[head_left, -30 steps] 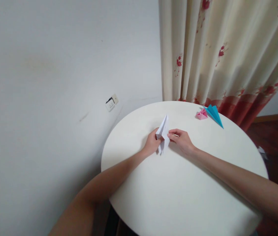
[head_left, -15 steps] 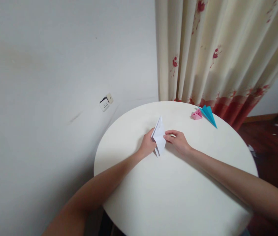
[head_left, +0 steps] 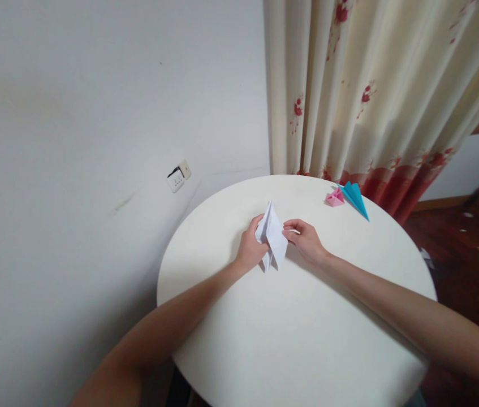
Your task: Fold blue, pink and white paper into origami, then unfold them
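A folded white paper piece (head_left: pixel 272 234) stands on edge on the round white table (head_left: pixel 298 328), its pointed tip aimed away from me. My left hand (head_left: pixel 249 248) grips its left side. My right hand (head_left: pixel 305 241) pinches the paper's right flap with fingertips. Both forearms reach in over the table from the near edge.
A small pink folded paper (head_left: pixel 335 198) and a blue paper plane (head_left: pixel 355 198) lie at the table's far right edge. A cream curtain with red flowers (head_left: pixel 370 90) hangs behind. A white wall with a socket (head_left: pixel 178 176) is at the left. Dark wooden floor lies at the right.
The view has shifted, so everything sits slightly further left in the frame. The white paper's right flap has opened a little wider between my hands.
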Demonstrator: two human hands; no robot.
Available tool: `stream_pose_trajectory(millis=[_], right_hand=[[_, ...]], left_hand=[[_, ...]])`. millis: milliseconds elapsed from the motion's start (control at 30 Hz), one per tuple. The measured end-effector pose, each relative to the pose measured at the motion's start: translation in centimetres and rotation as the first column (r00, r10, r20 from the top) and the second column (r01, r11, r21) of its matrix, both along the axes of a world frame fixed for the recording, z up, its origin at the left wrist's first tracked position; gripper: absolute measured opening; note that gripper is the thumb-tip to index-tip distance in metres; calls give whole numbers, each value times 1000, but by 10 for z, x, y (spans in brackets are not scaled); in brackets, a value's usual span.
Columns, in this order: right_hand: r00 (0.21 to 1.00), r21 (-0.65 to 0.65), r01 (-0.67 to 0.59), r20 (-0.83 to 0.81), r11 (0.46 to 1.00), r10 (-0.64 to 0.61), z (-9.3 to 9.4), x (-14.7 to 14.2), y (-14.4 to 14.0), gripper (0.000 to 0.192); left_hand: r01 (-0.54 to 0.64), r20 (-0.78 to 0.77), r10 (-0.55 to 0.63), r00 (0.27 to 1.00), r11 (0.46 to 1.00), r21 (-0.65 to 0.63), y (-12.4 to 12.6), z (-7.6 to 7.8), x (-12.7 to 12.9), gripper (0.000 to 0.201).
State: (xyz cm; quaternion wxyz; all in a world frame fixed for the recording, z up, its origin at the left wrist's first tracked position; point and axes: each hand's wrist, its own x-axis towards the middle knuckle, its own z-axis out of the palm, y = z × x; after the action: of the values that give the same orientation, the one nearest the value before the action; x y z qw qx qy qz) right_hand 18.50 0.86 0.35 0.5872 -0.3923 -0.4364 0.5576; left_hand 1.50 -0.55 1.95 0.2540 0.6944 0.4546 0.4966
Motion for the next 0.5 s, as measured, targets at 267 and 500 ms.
stream_pose_trajectory(millis=[267, 500], right_hand=[[997, 1, 14, -74, 1000, -14, 4, 7, 6, 29], [999, -15, 28, -46, 1000, -29, 1, 7, 9, 20]], left_hand=[[-22, -124, 27, 992, 999, 39, 2, 6, -6, 55], [23, -254, 8, 967, 993, 116, 8, 0, -11, 55]])
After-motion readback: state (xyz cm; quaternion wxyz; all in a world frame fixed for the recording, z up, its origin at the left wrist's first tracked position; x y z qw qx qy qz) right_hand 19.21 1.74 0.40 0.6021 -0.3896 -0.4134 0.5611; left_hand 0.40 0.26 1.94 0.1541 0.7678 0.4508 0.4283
